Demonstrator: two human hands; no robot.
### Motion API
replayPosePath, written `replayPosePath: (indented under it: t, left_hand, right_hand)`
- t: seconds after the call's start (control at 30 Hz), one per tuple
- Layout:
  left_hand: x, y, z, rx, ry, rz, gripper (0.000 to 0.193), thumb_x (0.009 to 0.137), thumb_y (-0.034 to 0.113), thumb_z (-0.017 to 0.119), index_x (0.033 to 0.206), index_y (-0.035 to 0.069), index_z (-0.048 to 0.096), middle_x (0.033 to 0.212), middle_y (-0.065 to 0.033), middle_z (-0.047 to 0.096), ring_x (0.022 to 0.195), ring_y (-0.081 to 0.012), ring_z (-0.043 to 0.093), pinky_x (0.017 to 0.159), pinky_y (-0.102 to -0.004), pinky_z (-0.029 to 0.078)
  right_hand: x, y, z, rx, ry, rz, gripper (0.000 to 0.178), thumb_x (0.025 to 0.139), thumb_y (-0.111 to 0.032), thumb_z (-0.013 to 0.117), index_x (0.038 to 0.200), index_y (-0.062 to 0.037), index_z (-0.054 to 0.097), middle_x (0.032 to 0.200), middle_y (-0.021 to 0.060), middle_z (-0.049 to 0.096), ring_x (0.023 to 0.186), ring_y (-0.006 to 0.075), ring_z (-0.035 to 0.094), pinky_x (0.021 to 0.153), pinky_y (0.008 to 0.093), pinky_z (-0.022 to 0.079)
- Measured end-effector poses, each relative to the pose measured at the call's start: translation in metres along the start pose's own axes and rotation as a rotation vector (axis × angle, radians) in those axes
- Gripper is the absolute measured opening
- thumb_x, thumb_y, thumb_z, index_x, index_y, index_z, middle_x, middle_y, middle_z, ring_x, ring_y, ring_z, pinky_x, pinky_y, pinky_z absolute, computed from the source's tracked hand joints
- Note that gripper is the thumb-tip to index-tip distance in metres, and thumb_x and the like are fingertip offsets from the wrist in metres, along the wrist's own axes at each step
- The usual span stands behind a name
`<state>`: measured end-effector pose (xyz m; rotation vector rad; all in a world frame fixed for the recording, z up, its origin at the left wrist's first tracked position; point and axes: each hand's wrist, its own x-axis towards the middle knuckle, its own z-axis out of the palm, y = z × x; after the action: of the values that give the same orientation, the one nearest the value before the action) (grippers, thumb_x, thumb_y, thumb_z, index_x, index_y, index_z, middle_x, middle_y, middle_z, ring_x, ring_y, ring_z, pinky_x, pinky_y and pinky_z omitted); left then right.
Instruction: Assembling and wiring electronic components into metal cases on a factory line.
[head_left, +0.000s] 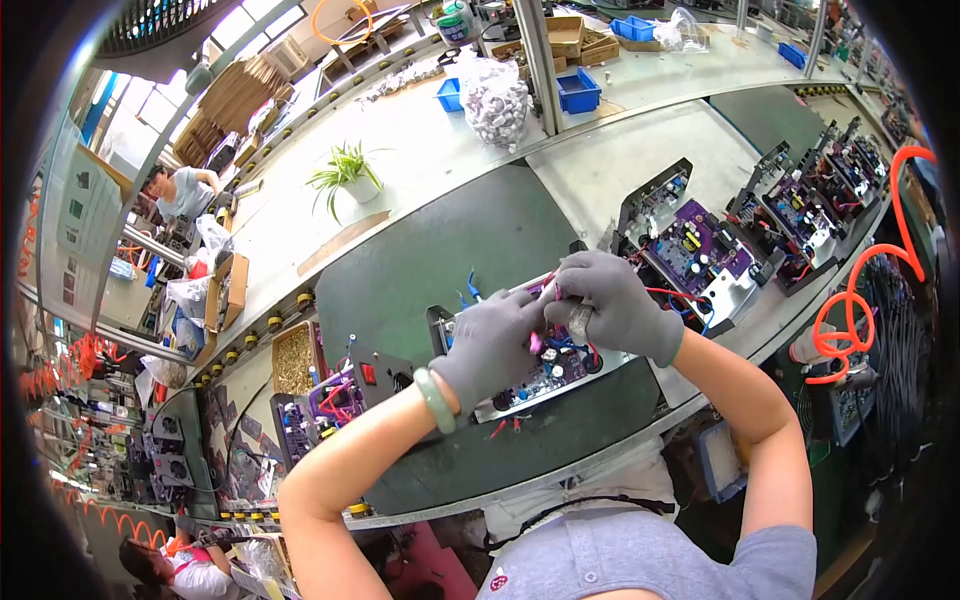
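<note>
My left hand (490,345) and my right hand (615,305), both in grey gloves, meet over a purple circuit board (560,375) in a metal chassis. Their fingers are pinched close together at the board's far side, around something small that they mostly hide. A bit of pink (535,343) shows beneath the left fingers. Blue wires (471,287) stick up beyond the left hand, and a red wire (675,293) runs from behind the right hand to the neighbouring unit (700,240). The chassis lies on a dark green mat (450,240).
More open units (800,205) line the bench to the right; another with a red switch (369,374) stands at left. A potted plant (360,185), a bag of white parts (495,105) and a blue bin (578,92) are beyond. An orange coiled hose (850,300) hangs at right.
</note>
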<state>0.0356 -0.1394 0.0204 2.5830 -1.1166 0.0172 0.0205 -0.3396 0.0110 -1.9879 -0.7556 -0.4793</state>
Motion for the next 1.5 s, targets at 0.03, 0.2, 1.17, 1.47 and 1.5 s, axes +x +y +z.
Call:
replayPosePath:
  t: [0.03,0.2,1.17,1.47,1.5]
  left_hand:
    - [-0.002,-0.002,0.001,0.001,0.017,0.036,0.022,0.080,0.015,0.066,0.101,0.008,0.063,0.093,-0.0106,0.064,0.089,-0.0325,0.064,0.075,-0.0434,0.055]
    - [0.010,0.012,-0.007,0.137,-0.126,-0.007,0.025,0.076,0.012,0.068,0.100,0.014,0.065,0.089,-0.0097,0.063,0.093,-0.0314,0.063,0.073,-0.0435,0.055]
    - [0.039,0.004,0.018,-0.055,-0.022,-0.200,0.017,0.085,0.026,0.064,0.091,0.011,0.070,0.081,-0.0135,0.070,0.083,-0.0350,0.069,0.073,-0.0475,0.054]
    - [0.037,0.004,0.016,-0.157,-0.013,-0.193,0.016,0.086,0.025,0.063,0.088,0.010,0.069,0.081,-0.0155,0.069,0.084,-0.0363,0.067,0.074,-0.0483,0.053]
    - [0.037,0.004,0.017,-0.153,0.012,-0.189,0.017,0.086,0.025,0.063,0.088,0.010,0.069,0.081,-0.0157,0.069,0.084,-0.0367,0.067,0.074,-0.0484,0.053]
  right_hand:
    - [0.000,0.001,0.000,0.009,-0.024,0.011,0.013,0.075,-0.006,0.076,0.077,-0.0033,0.063,0.072,0.0103,0.058,0.068,0.0288,0.058,0.061,0.0391,0.046]
    - [0.004,0.000,0.000,0.026,0.033,-0.005,0.011,0.076,-0.004,0.075,0.076,-0.0024,0.064,0.070,0.0101,0.058,0.066,0.0267,0.059,0.059,0.0364,0.047]
    - [-0.031,-0.017,-0.020,-0.235,-0.091,0.483,0.034,0.090,-0.011,0.064,0.123,-0.0042,0.058,0.097,0.0182,0.067,0.087,0.0350,0.068,0.076,0.0396,0.053]
    - [-0.038,-0.005,-0.018,-0.069,-0.027,0.449,0.034,0.095,-0.007,0.054,0.127,-0.0013,0.058,0.101,0.0220,0.068,0.092,0.0348,0.068,0.081,0.0367,0.052]
    - [-0.038,-0.004,-0.017,-0.057,-0.022,0.447,0.034,0.095,-0.007,0.054,0.128,-0.0008,0.058,0.101,0.0223,0.068,0.092,0.0342,0.068,0.082,0.0365,0.052]
